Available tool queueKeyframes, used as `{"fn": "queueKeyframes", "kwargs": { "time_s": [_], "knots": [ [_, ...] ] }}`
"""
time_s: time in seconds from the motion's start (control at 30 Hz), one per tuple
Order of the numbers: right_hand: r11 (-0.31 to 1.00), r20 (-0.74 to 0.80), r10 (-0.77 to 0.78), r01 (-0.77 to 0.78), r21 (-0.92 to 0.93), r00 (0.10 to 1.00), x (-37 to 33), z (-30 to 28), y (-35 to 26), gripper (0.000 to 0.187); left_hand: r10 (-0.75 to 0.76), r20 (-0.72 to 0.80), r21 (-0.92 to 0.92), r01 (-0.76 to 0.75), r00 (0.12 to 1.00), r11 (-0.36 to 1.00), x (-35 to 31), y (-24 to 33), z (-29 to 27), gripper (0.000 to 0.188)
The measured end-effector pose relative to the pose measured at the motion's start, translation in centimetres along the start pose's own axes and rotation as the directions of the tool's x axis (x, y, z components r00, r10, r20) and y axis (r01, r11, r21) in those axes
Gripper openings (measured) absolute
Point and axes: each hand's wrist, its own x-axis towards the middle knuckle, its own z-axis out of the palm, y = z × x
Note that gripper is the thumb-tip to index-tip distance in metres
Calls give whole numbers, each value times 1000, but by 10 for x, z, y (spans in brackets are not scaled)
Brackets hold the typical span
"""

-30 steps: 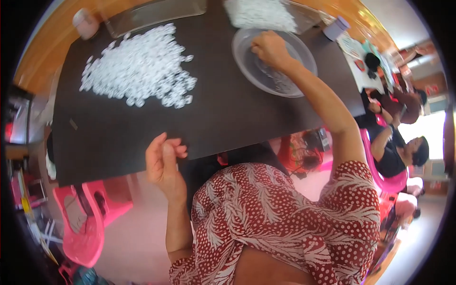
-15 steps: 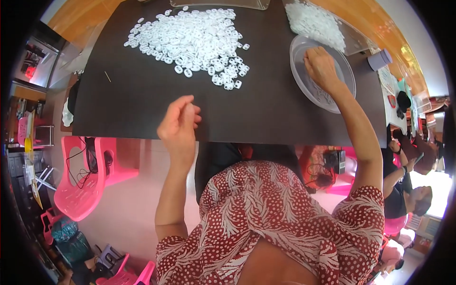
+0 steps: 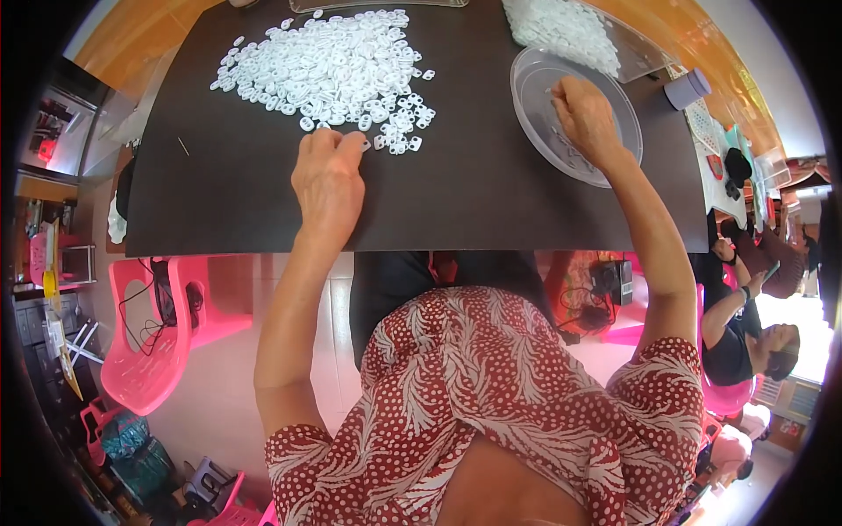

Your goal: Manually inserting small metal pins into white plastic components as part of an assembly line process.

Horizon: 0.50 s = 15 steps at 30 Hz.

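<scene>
A wide pile of small white oval plastic pieces with two holes (image 3: pixel 324 66) lies on the dark table. At its near edge is my left hand (image 3: pixel 329 180), palm down, fingers bent and thumb apart from them. Its fingertips reach the closest pieces, and one white piece (image 3: pixel 365 145) shows beside the thumb. Over a clear round plastic bowl (image 3: pixel 524 114) at the right, my right hand (image 3: pixel 586 123) is closed with fingers curled in. Whatever it may hold is hidden. Small greyish bits (image 3: pixel 574 158) lie in the bowl, partly covered by my wrist.
Behind the bowl is a clear bag of white pieces (image 3: pixel 561 35) on a clear tray (image 3: pixel 640 57). A lilac cup-like container (image 3: pixel 687 88) stands at the right edge. A thin stick (image 3: pixel 183 146) lies at the left. Pink chair (image 3: pixel 149 368) below left; other people (image 3: pixel 745 351) sit far right.
My left hand has moved forward to the pile's near edge and turned palm down. The right hand stays closed over the bowl. The whole view has shifted slightly.
</scene>
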Motion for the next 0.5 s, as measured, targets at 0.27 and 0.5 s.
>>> {"fn": "queueKeyframes", "kwargs": {
  "time_s": [0.27,0.5],
  "knots": [
    [972,130,117,-140,190,985,-10,-11,-5,12,-174,79,-210,187,982,960,5,-8,-5,17],
    [969,30,93,-97,228,995,-13,-8,-8,10,-181,72,-28,184,981,983,14,-6,4,10]
  ]
}}
